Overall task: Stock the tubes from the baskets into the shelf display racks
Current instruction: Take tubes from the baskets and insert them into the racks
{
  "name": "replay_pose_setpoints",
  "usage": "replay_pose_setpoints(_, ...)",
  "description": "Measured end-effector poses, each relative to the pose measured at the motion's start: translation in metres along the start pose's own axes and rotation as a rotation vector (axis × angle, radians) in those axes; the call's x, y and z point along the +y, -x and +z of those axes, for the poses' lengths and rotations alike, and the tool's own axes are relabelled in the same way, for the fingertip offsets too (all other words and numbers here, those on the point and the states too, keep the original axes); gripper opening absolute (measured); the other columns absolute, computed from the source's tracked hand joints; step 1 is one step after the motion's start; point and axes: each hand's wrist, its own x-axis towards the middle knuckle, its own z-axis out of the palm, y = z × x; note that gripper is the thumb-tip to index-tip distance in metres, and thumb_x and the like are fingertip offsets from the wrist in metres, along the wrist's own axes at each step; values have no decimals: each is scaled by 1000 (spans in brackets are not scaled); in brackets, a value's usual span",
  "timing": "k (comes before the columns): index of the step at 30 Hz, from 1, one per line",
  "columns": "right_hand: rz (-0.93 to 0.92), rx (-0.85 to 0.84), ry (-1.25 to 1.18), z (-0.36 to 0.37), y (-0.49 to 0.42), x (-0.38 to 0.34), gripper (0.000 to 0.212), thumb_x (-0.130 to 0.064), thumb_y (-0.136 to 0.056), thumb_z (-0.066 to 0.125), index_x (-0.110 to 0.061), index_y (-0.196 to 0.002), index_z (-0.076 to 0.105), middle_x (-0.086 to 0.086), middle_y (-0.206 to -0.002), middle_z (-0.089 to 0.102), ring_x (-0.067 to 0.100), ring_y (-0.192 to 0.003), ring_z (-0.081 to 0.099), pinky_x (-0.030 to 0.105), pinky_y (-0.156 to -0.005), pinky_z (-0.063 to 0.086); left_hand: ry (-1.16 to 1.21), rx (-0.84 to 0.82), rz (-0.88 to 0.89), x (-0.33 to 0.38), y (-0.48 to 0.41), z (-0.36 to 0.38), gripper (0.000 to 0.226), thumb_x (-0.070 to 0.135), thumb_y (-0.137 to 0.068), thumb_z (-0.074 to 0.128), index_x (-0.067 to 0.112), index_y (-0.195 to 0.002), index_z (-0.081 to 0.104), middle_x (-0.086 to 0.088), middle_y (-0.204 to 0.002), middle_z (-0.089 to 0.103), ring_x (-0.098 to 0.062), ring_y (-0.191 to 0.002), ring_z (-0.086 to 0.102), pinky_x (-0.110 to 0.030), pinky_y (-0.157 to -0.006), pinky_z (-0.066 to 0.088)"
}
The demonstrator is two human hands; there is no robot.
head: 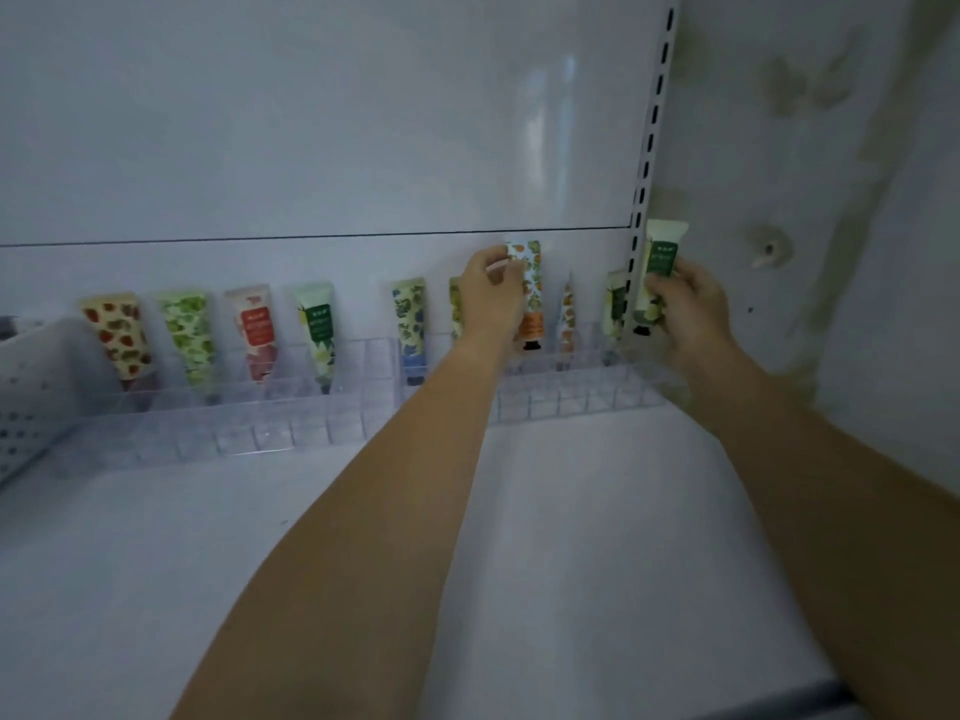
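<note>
While both hands reached to the back of the shelf point(571, 522), the placing step seemed in hand; the left hand point(491, 298) pinched an orange-patterned tube point(531, 298) near its crimped top, fingers curled round it, cap down just above the clear rack point(571, 394); the right hand point(688, 309) gripped a green-labelled tube point(661, 267) likewise, at the rack's right end; other tubes stood in the back row; a white basket point(31, 392) sat far left; next, each cap probably needed lining up over a free compartment, then lowering straight.
</note>
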Motion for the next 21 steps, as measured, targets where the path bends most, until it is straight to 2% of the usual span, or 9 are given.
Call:
replay_pose_setpoints(4,35,-33,-20,2,-1,16,35,0,-90,54,-3,-124,53,12,-117,62,24,-102,61,37,-92,51,37,68,36,-12,-5,3,26,6,-94,47,1,-119,52,-19,-120,57,-22,-99,56,-35,-91,50)
replay_pose_setpoints(6,25,-49,16,4,-3,19,34,0,-90,53,-4,-124,53,12,-118,62,24,-103,61,37,-92,50,12,79,61,-15,-10,-2,26,6,-94,48,2,-119,53,-18,-117,58,-23,-101,57,-38,-93,50)
replay_pose_setpoints(9,-19,-80,128,6,-4,23,29,-2,-91,52,-8,-120,57,10,-110,63,20,-93,60,33,-85,52,31,55,84,-17,-18,-12,22,4,-93,48,1,-114,55,-11,-100,61,-19,-86,59,-36,-85,52)
replay_pose_setpoints(13,-102,-114,380,7,-3,27,26,-6,-93,49,-5,-117,57,13,-111,62,24,-96,59,43,-92,49,-2,26,69,-19,-21,-17,19,5,-93,49,4,-111,57,1,-87,61,-11,-75,59,-27,-72,53)
replay_pose_setpoints(14,-119,-124,442,7,-4,27,27,-6,-93,48,-4,-119,55,14,-113,62,26,-99,59,41,-92,48,-20,17,61,-18,-21,-17,20,6,-94,49,4,-112,56,0,-90,62,-12,-77,60,-29,-73,54)
replay_pose_setpoints(16,-139,-162,586,7,-3,28,30,-5,-92,47,-1,-122,52,15,-116,60,26,-101,57,25,-82,47,-49,-2,44,-16,-18,-15,21,6,-94,48,3,-113,55,-4,-94,62,-16,-81,60,-33,-77,55)
replay_pose_setpoints(17,-139,-178,663,6,-2,29,30,-5,-92,47,0,-122,50,17,-115,59,26,-98,55,20,-73,43,-52,-13,38,-15,-17,-14,21,6,-94,47,2,-113,55,-3,-92,62,-16,-80,61,-33,-77,55)
replay_pose_setpoints(18,-135,-179,736,5,1,31,32,-6,-92,48,1,-123,47,19,-116,56,27,-98,54,19,-72,42,-55,-25,34,-14,-15,-13,21,6,-94,47,1,-113,54,-1,-88,62,-15,-78,61,-33,-75,55)
replay_pose_setpoints(21,-254,-24,894,3,8,26,50,-16,-89,55,0,-133,37,22,-127,45,33,-116,44,32,-91,38,-84,-69,32,-13,-12,-12,20,7,-94,48,1,-113,53,-3,-89,62,-17,-79,61,-33,-74,55)
